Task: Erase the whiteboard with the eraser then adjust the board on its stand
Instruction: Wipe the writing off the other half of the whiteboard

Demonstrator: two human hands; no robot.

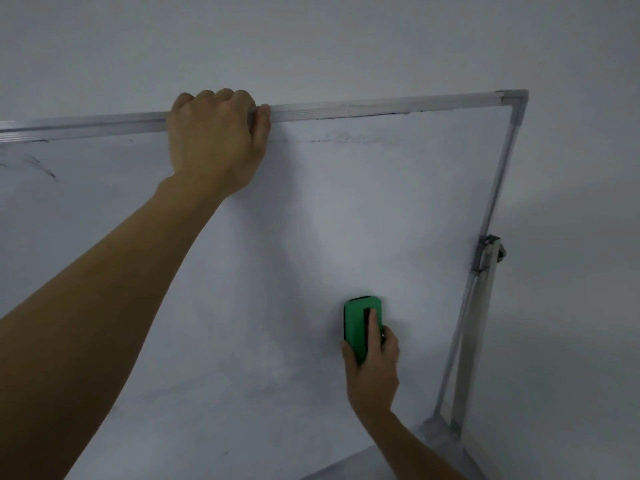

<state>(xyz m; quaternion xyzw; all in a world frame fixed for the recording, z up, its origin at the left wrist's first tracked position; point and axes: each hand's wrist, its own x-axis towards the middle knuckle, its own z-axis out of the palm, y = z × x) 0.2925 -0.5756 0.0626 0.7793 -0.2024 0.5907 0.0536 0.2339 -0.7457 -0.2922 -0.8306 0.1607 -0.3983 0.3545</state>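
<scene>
From my remote seat I saw the left hand [214, 140] gripping the board [311, 220] by its top rail [381, 107], fingers curled over the metal edge and the thumb on the front beside it. The right hand [374, 368] held the green eraser [358, 323], thumb along its left side and one finger laid straight up the dark groove in its back; I could not see the other fingers behind it. The eraser lay flat against the board, in the lower right part of the white face, well below the left hand. Faint grey smears [356, 138] ran just under the rail to the right of the left hand, and a few dark marks [43, 168] showed near the left edge of my view. At the board's right side a bracket [488, 252] joined the frame to the stand [474, 341], whose post ran down beside the frame toward the lower corner. A plain pale wall [311, 39] filled the space behind and above the board.
</scene>
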